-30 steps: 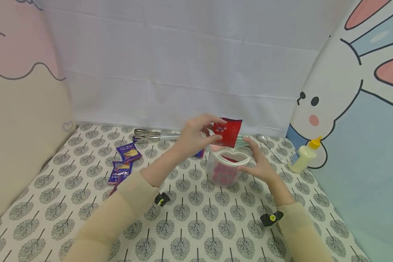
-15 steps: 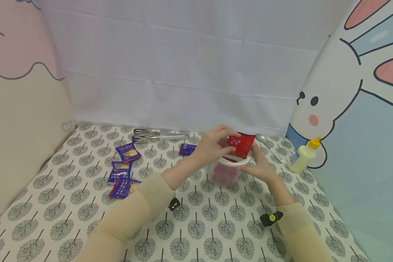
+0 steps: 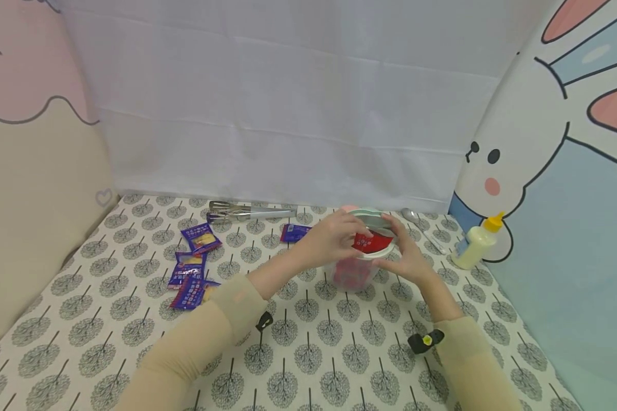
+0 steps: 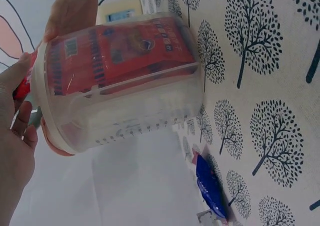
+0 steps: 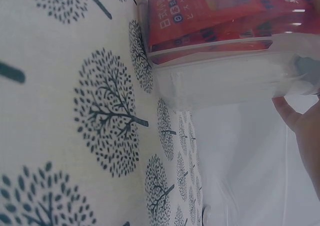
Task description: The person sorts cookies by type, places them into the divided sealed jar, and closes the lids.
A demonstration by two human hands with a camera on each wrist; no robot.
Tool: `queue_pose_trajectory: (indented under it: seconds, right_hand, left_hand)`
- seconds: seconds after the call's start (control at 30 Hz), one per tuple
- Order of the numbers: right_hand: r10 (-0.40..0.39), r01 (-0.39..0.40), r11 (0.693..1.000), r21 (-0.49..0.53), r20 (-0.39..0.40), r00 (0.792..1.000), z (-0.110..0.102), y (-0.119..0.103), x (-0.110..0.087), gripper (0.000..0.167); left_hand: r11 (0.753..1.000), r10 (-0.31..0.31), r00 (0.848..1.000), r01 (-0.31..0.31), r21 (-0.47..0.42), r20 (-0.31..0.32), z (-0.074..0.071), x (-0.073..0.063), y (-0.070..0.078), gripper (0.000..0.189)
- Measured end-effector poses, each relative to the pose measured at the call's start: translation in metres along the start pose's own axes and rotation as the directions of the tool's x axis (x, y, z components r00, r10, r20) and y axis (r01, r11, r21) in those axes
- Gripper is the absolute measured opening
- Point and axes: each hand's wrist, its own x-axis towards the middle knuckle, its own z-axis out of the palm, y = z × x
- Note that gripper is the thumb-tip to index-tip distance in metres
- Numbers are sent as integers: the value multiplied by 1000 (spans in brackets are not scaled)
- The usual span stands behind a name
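Note:
A clear plastic container with a white rim stands upright on the table, and its green lid is raised at the back. My left hand pinches a small red snack packet that is partly down in the container's mouth. Around the right side of the rim my right hand holds the container, thumb in front and fingers at the back. Through the clear wall the left wrist view shows other red packets on one side of a divider; the other side looks bare.
Several purple snack packets lie at the left, and another purple packet lies behind the left hand. Metal tongs rest at the back. A spoon and a yellow-capped bottle are at the right.
My left hand has carried the red packet right and down, from above the container into its mouth. My right hand has kept its place at the rim.

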Motion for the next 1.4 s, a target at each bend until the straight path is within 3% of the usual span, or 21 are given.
queue_pose_trajectory:
  seconds: [0.13, 0.27, 0.37, 0.47, 0.57, 0.63, 0.7, 0.83, 0.97, 1.07, 1.2, 1.4]
  right_hand:
    - [9, -9, 1000, 13, -5, 1000, 0, 0, 0, 97]
    - [43, -43, 999, 11, -9, 999, 0, -2, 1, 97]
    - [56, -56, 998, 17, -7, 998, 1, -2, 1, 97]
    - [54, -53, 998, 27, -11, 999, 2, -1, 0, 96]
    - [27, -26, 999, 40, -13, 1000, 3, 3, -1, 94]
    - [1, -1, 999, 40, -5, 1000, 3, 5, -2, 93]
    - [-43, 43, 999, 33, 5, 999, 3, 6, -2, 91]
    - [-145, 145, 989, -12, 29, 989, 0, 8, 0, 86]
    - [-242, 244, 969, -30, 54, 969, -1, 9, 4, 86]
    - [-276, 277, 961, -13, 60, 959, -2, 8, 8, 83]
    - [-275, 275, 961, 0, 59, 960, -1, 7, 10, 69]
    - [-291, 292, 956, -22, 47, 956, -1, 5, 9, 51]
  left_hand:
    - [994, 9, 994, -22, 110, 113, -3, -4, -1, 37]
    - [982, -40, 973, -4, 190, 227, -5, -8, -1, 40]
    - [981, -80, 961, 29, 194, 263, -7, -11, -2, 41]
    - [991, -47, 978, 19, 132, 206, -7, -16, -5, 36]
    - [997, 28, 999, -31, 69, 39, -7, -22, -9, 32]
    - [997, 47, 996, -43, 57, -77, -7, -25, -11, 39]
    - [999, 6, 991, -1, 36, -132, -6, -26, -12, 56]
    - [988, -146, 987, 142, -64, -73, -1, -28, -15, 90]
    - [967, -219, 976, 218, -130, 6, 4, -32, -18, 83]
    - [975, -192, 981, 193, -110, 17, 6, -34, -19, 69]
    - [993, -108, 994, 108, -55, 3, 6, -35, -20, 55]
    - [1000, -11, 1000, 10, -10, -17, 7, -35, -23, 39]
